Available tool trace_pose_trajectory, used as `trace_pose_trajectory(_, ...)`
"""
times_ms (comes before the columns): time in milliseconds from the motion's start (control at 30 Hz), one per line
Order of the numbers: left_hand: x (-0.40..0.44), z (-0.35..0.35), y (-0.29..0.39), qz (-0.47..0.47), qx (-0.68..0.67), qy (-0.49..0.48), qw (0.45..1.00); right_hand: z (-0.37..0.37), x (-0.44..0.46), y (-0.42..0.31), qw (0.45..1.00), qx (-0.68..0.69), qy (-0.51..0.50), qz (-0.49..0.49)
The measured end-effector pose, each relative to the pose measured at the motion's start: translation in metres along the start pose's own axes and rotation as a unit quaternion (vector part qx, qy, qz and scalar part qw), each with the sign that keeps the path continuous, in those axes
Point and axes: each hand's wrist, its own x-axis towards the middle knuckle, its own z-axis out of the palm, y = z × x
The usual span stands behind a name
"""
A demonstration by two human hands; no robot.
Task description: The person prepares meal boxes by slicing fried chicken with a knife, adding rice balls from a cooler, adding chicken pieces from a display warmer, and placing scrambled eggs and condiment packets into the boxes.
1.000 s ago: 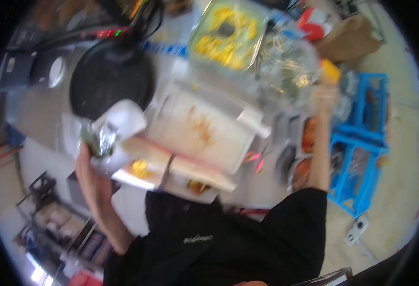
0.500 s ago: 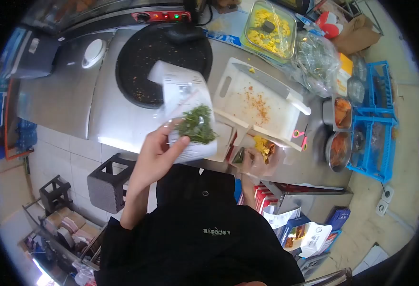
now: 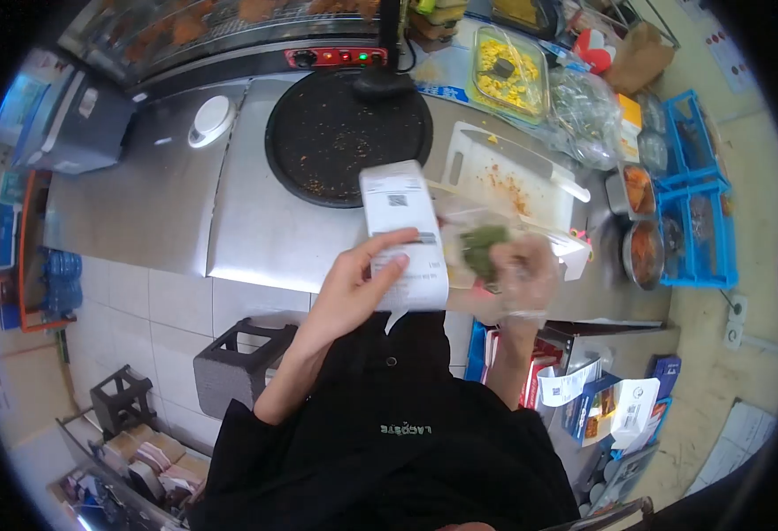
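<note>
A long white printed receipt [image 3: 404,199] is pinched between the thumb and fingers of my left hand [image 3: 360,283]. To its right my right hand [image 3: 528,270], in a clear plastic glove and slightly blurred, grips a small clear bag of green herbs [image 3: 485,248]. Beneath that hand is an open cardboard box, mostly hidden by the hand and the bag. Behind it lies a white cutting board [image 3: 473,164] with reddish crumbs. A knife [image 3: 569,184] rests on the board, its white handle at the right.
A round black griddle [image 3: 345,142] sits behind the receipt. At the back right stand a glass tray of yellow food [image 3: 531,81], plastic bags [image 3: 584,111] and blue baskets [image 3: 694,226]. Metal bowls [image 3: 644,255] of reddish food are at the right. A black stool [image 3: 234,372] stands below the counter edge.
The herb bag has passed from my left hand to my right hand, which has come up from the box. My left hand has moved right, keeping the receipt. The camera view has shifted.
</note>
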Motion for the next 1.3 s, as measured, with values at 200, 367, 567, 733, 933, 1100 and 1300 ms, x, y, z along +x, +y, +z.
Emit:
trace_pose_trajectory(200, -0.010, -0.024, -0.004, -0.029, -0.161, 0.006, 0.986, 0.043, -0.051, 0.145, 0.967, -0.249, 0.024, 0.044)
trace_pose_trajectory(367, -0.015, -0.027, -0.005, -0.008, -0.113, 0.006, 0.994, 0.042, -0.060, 0.145, 0.891, -0.421, -0.101, -0.138)
trace_pose_trajectory(567, -0.011, -0.020, -0.003, -0.001, -0.153, -0.017, 0.988, 0.027, -0.051, 0.142, 0.853, -0.458, -0.155, -0.197)
trace_pose_trajectory(733, -0.009, -0.012, 0.010, 0.033, -0.121, -0.035, 0.991, 0.015, -0.039, 0.077, 0.913, -0.392, -0.045, -0.100)
trace_pose_trajectory(933, 0.002, 0.008, 0.024, 0.054, -0.050, -0.061, 0.995, -0.022, -0.013, -0.028, 0.952, -0.114, -0.279, -0.051)
trace_pose_trajectory(1100, 0.012, 0.019, 0.031, 0.046, 0.005, -0.072, 0.996, -0.035, -0.021, -0.015, 0.963, -0.064, -0.262, 0.001)
trace_pose_trajectory(1300, 0.020, 0.025, 0.030, 0.048, 0.029, -0.068, 0.996, -0.041, -0.029, -0.010, 0.969, -0.024, -0.242, 0.033)
